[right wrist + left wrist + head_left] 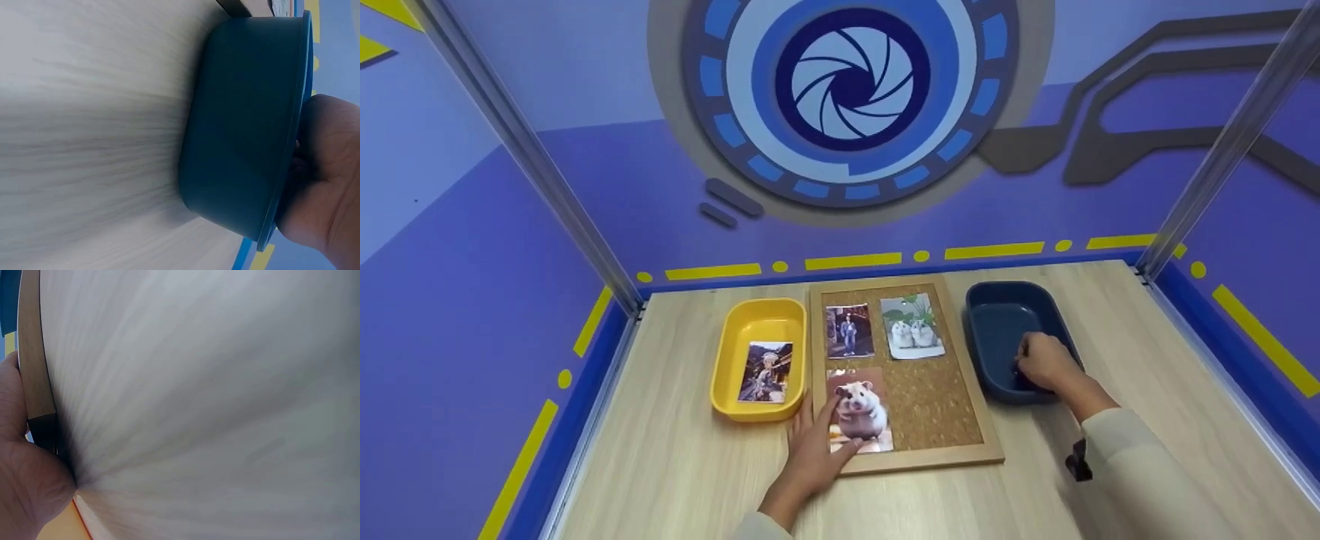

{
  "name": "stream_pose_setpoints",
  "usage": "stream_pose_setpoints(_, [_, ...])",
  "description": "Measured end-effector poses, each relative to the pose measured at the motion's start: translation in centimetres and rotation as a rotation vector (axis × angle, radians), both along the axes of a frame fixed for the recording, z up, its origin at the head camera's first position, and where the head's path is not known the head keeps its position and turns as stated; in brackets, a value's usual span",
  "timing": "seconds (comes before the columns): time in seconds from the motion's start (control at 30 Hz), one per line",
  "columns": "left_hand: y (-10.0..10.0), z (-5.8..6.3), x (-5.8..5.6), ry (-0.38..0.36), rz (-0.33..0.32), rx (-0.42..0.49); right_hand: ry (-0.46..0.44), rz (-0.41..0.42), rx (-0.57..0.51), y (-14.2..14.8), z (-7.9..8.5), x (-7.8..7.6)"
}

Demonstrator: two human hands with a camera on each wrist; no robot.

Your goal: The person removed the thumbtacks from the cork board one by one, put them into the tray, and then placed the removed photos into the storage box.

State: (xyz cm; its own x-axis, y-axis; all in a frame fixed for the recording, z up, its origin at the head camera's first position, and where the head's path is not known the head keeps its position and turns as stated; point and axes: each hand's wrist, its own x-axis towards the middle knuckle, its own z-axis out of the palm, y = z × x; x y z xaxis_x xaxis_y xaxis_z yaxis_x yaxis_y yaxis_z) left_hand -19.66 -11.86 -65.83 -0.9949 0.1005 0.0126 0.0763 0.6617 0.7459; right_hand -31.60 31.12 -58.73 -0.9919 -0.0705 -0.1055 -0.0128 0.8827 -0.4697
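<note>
My left hand (812,448) rests on the lower left corner of a wood-framed cork board (934,397). Its thumb lies on the bottom edge of a hamster photo (861,412), the fingers along the left frame and the photo's left side. Above that photo are a picture of a standing person (849,330) and one of two white hamsters with leaves (913,330). My right hand (1046,364) reaches with bent fingers into the near right part of a dark blue bin (994,330). Its fingertips are hidden, and I cannot tell whether they hold anything.
Left of the board stands a yellow bin (722,390) with another photo (766,373) lying in it. All of this sits on a light wooden table (675,465). Blue and purple panels (607,187) with metal posts enclose the back and sides.
</note>
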Motion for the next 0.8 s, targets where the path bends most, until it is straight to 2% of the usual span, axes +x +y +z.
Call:
stream_pose_setpoints(0.23, [-0.1, -0.3, -0.1, -0.015, 0.006, -0.003, -0.078, 0.016, 0.041, -0.5, 0.0, -0.5])
stream_pose_setpoints(0.43, [0.0, -0.3, -0.1, 0.012, 0.013, -0.004, -0.128, 0.004, 0.032, -0.4, -0.6, -1.4])
stream_pose_setpoints(0.6, [0.1, -0.4, 0.0, 0.022, 0.011, -0.010, -0.140, 0.010, 0.039, -0.1, -1.1, -1.8])
stream_pose_setpoints(0.8, [0.0, -0.1, 0.1, 0.005, 0.006, -0.012, -0.119, -0.005, 0.062, 0.1, -0.9, -1.4])
